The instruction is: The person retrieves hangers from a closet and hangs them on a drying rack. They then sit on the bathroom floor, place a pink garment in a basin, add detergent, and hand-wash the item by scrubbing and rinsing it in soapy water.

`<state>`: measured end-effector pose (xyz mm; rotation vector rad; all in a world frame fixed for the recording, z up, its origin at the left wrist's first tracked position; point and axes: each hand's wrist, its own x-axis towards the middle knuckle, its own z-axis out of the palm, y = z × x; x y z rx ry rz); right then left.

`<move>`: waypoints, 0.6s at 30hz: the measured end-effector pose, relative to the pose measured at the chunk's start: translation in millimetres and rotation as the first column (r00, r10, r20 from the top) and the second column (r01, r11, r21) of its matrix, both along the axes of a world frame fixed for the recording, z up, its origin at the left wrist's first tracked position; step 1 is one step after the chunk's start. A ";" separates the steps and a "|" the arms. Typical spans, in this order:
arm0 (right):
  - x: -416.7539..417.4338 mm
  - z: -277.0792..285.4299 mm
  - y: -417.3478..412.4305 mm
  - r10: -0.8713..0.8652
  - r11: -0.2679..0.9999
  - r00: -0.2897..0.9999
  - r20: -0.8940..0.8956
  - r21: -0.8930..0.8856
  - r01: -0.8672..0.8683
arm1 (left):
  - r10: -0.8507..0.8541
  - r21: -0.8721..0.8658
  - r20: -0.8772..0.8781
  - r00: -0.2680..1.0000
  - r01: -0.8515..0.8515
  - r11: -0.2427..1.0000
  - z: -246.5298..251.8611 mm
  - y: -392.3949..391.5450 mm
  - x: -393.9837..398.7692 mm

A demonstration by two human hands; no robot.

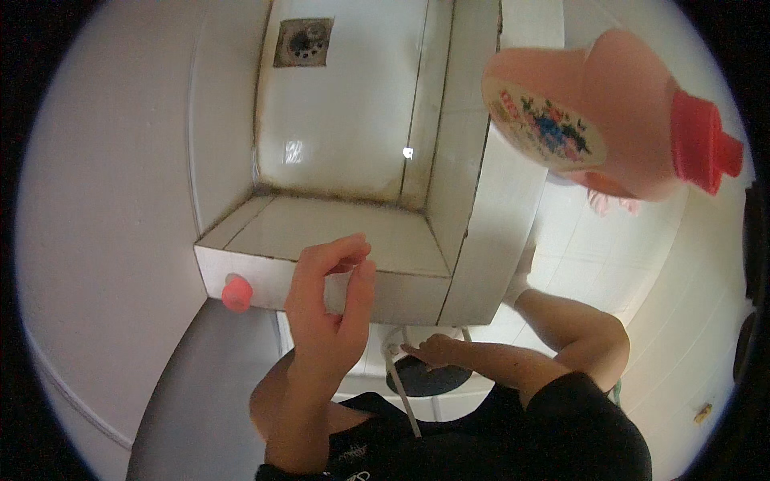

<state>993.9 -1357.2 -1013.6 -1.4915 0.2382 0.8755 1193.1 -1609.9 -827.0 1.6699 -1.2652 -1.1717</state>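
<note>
My left hand (331, 294) is raised over the corner of a white tiled basin ledge (409, 297), its fingers curved, the thumb apart from them and nothing held. Lower down, near my body, my right hand (438, 352) lies beside a dark oval shape (427, 377) and a pale, thin-rimmed thing that I cannot name. Whether its fingers hold anything is unclear. A large pink plastic bottle (625, 108) with a red cap and a floral decal looms at the upper right, near the ledge. A small pink-red object (237, 293) is at the ledge's left end.
The sunken tiled basin (343, 114) has a square metal drain (303, 42) and dark-stained joints. A pale wall (108, 168) borders it on the left. My bare leg (577, 330) is at the right, on the white tiled floor (577, 252). A pale cord hangs in front of my black shirt.
</note>
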 end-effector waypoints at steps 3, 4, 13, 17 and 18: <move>-7.9 -4.6 -69.6 -0.012 0.995 1.000 -0.024 0.102 0.015 | -0.015 -0.141 -0.019 1.000 0.012 0.990 -4.4 -21.3 -1.5; -9.7 -9.0 -85.1 0.003 0.995 0.999 -0.037 0.102 0.001 | 0.012 -0.149 -0.024 1.000 -0.015 0.989 -10.0 -21.6 -2.8; -52.8 -15.5 -169.1 0.050 0.987 0.974 -0.223 -0.138 -0.083 | 0.077 -0.303 -0.061 0.995 -0.093 0.948 -1.1 -48.9 -5.7; -94.8 -9.6 -206.9 -0.034 0.951 0.932 -0.361 -0.298 -0.081 | 0.056 -0.359 -0.133 0.990 -0.101 0.928 -3.0 -31.2 -13.5; -105.3 -2.6 -221.6 -0.063 0.934 0.915 -0.399 -0.347 -0.087 | 0.031 -0.396 -0.104 0.994 -0.070 0.916 0.5 -33.2 -10.8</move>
